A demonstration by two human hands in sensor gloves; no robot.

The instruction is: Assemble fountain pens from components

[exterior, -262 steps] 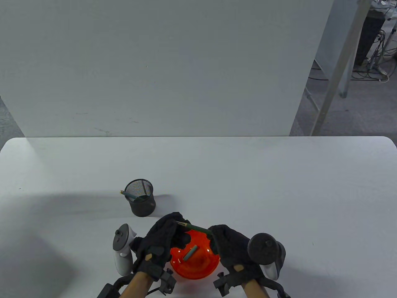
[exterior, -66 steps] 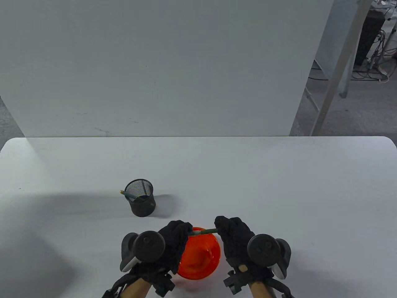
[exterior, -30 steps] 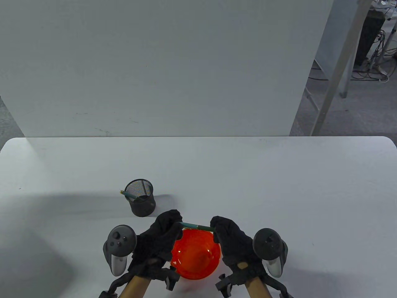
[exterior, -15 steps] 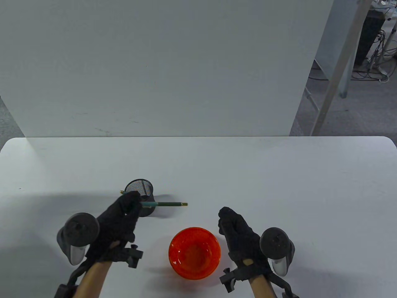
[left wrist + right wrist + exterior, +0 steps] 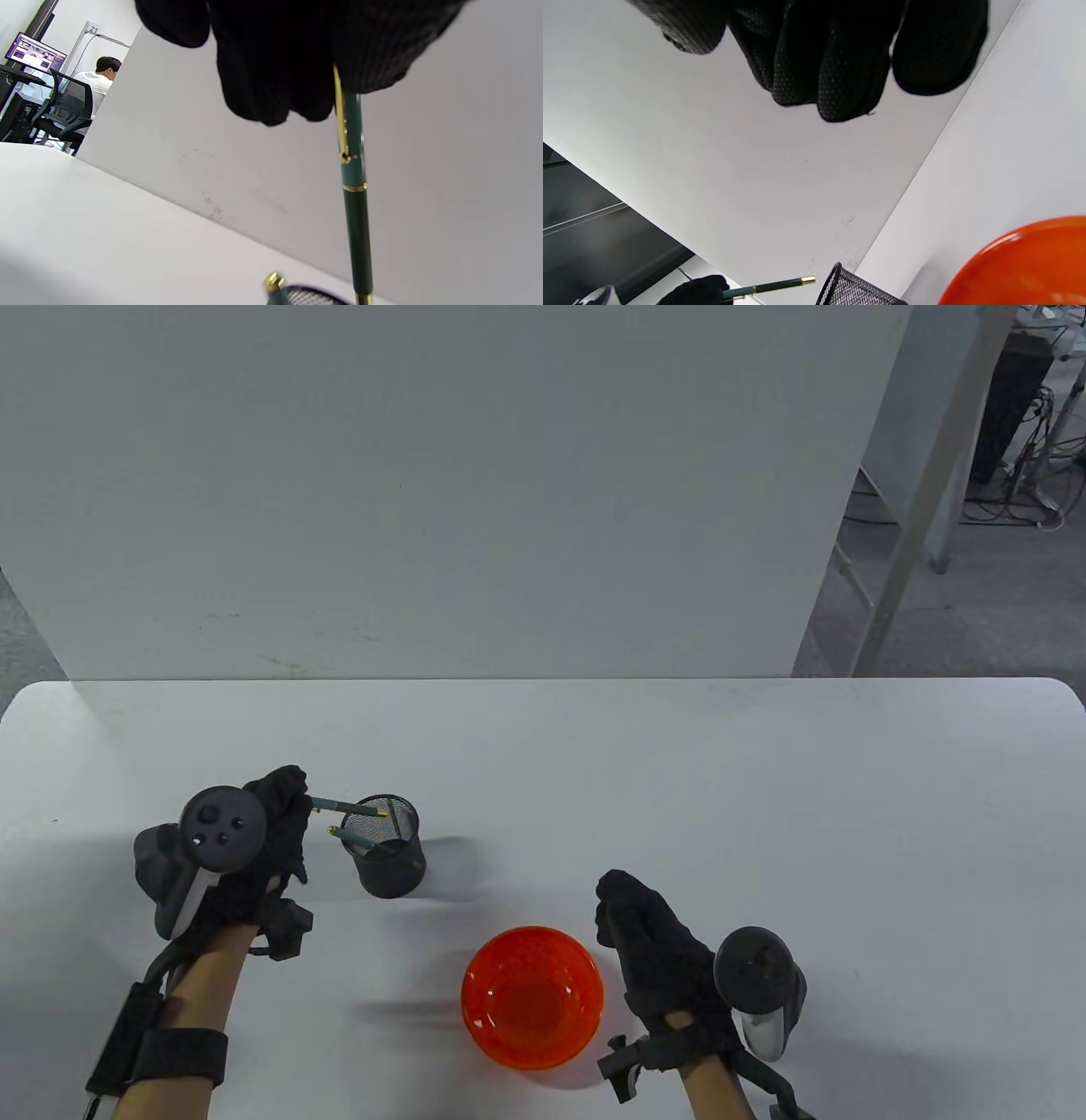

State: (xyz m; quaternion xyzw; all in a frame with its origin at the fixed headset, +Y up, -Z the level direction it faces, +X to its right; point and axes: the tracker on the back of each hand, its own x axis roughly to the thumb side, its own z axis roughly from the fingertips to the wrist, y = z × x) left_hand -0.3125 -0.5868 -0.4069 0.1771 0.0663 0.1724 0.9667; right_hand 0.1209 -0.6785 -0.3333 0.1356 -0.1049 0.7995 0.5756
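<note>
Left wrist view: the left hand [image 5: 297,55] pinches the green pen [image 5: 355,203] by its cap end in a tight grip, tip just above the mesh cup [image 5: 386,857].
The tip may catch the rim or the other pen [image 5: 352,840] inside; the right hand [image 5: 657,954] rests loosely curled, holding nothing, beside the orange bowl [image 5: 533,1044].

A white bench [image 5: 679,780] carries two things. A black mesh pen cup [image 5: 386,857] stands left of centre. An orange bowl [image 5: 533,997] sits nearer the front edge.

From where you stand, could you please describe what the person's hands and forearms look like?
Both hands wear black knit gloves, the left hand and the right hand. A dark round-topped tracker with a pale grip sits on each. The forearms are bare, with a black strap and cable on the left.
</note>
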